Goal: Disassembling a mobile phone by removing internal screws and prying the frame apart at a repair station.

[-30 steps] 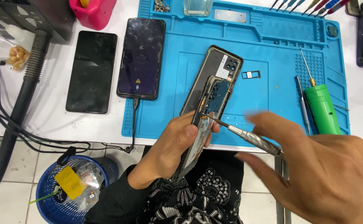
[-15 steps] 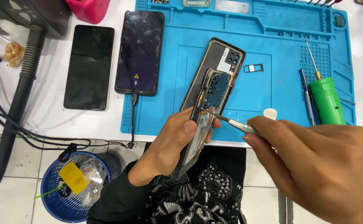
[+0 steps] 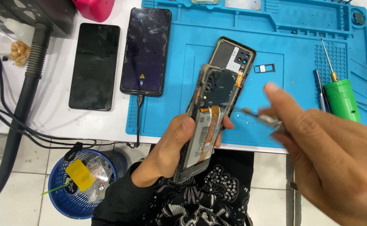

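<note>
Left hand [image 3: 171, 146] grips an opened phone [image 3: 206, 121] over the blue mat's [image 3: 284, 54] front edge — right hand [image 3: 334, 159] pinches blurred tweezers [image 3: 261, 117] beside it

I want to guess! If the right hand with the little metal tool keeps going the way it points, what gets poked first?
Probably the opened phone in the left hand; the right hand aims its blurred tool leftward at it, though depth is unclear.

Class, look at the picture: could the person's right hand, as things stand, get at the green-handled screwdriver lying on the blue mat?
Probably yes. The green-handled screwdriver lies uncovered on the blue mat, just beyond the right hand, with nothing between them. But that hand already grips a thin metal tool, so it is not free to grasp.
</note>
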